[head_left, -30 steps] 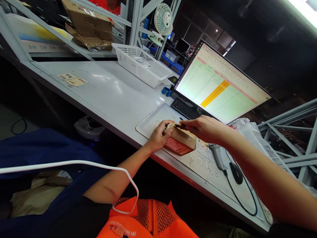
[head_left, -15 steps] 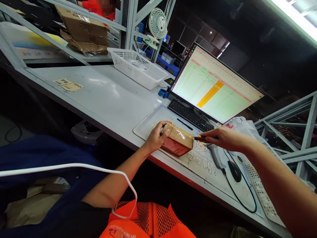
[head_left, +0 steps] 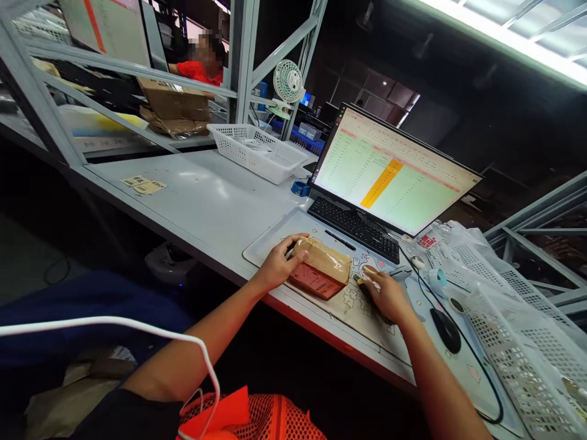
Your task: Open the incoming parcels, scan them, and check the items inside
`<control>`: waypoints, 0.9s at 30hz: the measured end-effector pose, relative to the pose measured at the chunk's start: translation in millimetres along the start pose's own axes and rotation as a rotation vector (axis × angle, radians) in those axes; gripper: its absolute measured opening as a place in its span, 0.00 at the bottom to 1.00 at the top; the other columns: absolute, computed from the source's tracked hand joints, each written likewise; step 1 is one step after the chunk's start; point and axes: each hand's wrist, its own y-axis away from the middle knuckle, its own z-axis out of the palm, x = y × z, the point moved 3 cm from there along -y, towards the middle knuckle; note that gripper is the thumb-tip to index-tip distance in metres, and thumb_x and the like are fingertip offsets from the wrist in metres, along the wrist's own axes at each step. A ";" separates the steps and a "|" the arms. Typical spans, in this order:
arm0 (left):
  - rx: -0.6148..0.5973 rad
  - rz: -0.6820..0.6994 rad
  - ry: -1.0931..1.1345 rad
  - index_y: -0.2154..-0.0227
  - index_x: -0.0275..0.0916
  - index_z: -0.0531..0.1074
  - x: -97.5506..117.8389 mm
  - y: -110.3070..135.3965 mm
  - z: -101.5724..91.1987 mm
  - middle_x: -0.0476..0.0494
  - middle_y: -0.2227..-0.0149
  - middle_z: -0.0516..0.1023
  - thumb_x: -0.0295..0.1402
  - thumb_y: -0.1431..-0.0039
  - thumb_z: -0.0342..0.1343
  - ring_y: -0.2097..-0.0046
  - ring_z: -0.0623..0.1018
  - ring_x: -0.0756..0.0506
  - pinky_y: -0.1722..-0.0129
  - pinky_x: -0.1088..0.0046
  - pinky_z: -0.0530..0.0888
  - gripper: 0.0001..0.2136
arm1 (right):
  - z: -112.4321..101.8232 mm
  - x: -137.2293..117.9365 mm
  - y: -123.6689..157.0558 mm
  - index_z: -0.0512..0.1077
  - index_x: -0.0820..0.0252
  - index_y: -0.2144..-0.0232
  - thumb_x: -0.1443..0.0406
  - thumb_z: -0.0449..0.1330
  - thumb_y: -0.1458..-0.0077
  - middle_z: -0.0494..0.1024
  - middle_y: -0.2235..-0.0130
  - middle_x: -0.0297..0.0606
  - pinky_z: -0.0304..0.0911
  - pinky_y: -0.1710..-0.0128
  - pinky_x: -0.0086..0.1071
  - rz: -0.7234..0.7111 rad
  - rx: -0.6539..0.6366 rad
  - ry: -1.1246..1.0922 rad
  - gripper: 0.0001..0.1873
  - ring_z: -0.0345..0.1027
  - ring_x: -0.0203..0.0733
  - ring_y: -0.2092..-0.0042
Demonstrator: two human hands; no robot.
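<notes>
My left hand (head_left: 280, 266) grips the left end of a small cardboard box (head_left: 321, 282), thumb on top and fingers behind. The box has a reddish printed side facing me and shiny clear tape over its brown top. It rests on the desk mat (head_left: 270, 244) near the front edge. Just right of the box, my right hand (head_left: 387, 296) is closed around a black-and-yellow utility knife (head_left: 361, 283), low over the mat. The knife's front end points toward the box but stands apart from it. Most of its handle is hidden in my palm.
Behind the mat stand a keyboard (head_left: 348, 229) and a monitor (head_left: 394, 171). A pen (head_left: 340, 240) lies on the mat, a mouse (head_left: 444, 330) and its cable to the right. White baskets (head_left: 257, 153) stand at the back and right. A person in red (head_left: 202, 70) sits beyond the frame.
My right hand has drawn back from the box's right end and dropped lower toward the mat, still holding the knife. The left hand keeps hold of the box. The view has shifted.
</notes>
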 end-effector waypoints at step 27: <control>0.042 -0.044 -0.387 0.58 0.40 0.74 39.9 -85.4 24.4 0.36 0.40 0.75 0.34 0.42 0.55 0.40 0.75 0.37 0.35 0.56 0.71 0.10 | 40.9 -115.3 -142.3 0.80 0.58 0.63 0.42 0.66 0.44 0.84 0.58 0.41 0.67 0.48 0.40 -0.087 0.293 -1.297 0.25 0.75 0.48 0.54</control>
